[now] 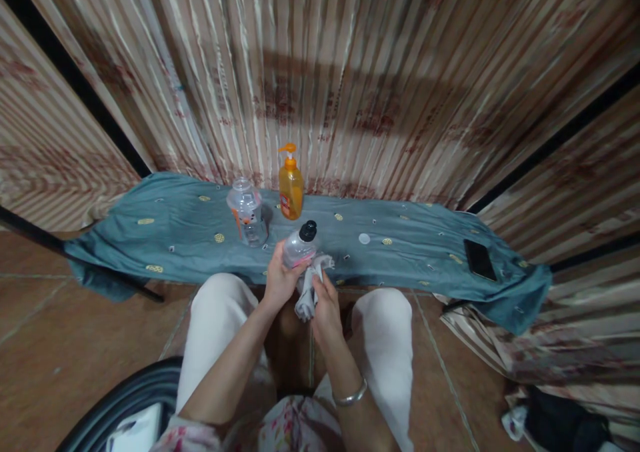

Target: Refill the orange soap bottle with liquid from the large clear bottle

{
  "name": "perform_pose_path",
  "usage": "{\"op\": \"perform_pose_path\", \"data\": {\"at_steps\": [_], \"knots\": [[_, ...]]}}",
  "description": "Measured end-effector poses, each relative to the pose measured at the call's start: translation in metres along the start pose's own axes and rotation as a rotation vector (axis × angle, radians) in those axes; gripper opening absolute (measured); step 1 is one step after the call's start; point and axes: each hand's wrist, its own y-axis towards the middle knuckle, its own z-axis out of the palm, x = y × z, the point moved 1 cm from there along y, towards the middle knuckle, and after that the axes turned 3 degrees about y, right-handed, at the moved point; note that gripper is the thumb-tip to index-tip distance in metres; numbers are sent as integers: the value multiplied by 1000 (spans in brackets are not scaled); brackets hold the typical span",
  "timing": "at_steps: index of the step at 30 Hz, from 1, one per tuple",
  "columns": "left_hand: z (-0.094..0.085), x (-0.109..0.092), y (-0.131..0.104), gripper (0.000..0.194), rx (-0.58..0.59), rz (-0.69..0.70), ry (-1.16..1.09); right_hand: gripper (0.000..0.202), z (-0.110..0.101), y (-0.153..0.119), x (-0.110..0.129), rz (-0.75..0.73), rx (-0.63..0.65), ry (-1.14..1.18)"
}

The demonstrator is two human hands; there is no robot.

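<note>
Clasping a clear bottle round its body in the left hand, thumb laid along the near side. Pinching a crumpled grey cloth between thumb and fingers of the right hand, with part of it bunched against the lower part of the clear bottle, beside a patch of pink. Tilted slightly, with black cap uppermost. Held just in front of the orange pump bottle and a little to its right, by the near edge of the bench; cannot tell whether touching the bench top.

Standing upright just left of the orange pump bottle: a transparent jar, open at the mouth, with an orange patch and a small animal face on the side. Lying flat well to the right of the orange pump bottle: a dark phone. Showing between the orange pump bottle and the phone: a pale disc, too small to tell whether printed or loose. Spread beneath the orange pump bottle and over the bench: a teal cover with small yellow motifs. Hanging behind the orange pump bottle: a striped, flowered curtain.
</note>
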Motion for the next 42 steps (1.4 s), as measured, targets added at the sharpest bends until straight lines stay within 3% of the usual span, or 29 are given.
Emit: {"op": "perform_pose_path", "data": {"at_steps": [6, 11, 20, 24, 27, 31, 36, 42], "knots": [[1, 10, -11, 45, 43, -67, -93, 43, 2, -7, 29, -205, 88, -196], [-1, 10, -17, 49, 77, -111, -149, 46, 9, -1, 51, -524, 273, -553], [-9, -8, -26, 54, 285, -201, -266, 36, 20, 36, 93, -405, 617, -487], [-12, -17, -24, 54, 361, -238, -275, 47, 21, 40, 96, -347, 713, -482], [-14, -15, -22, 56, 404, -281, -268, 49, 23, 38, 92, -368, 662, -507], [-14, -10, -22, 68, 329, -243, -278, 44, 26, 32, 89, -415, 496, -538], [-14, -11, -31, 66, 246, -36, -68, 38, 29, 28, 91, -457, 283, -473], [-8, 2, -48, 79, 139, 243, 209, 39, 36, 26, 87, -484, 120, -443]]}}
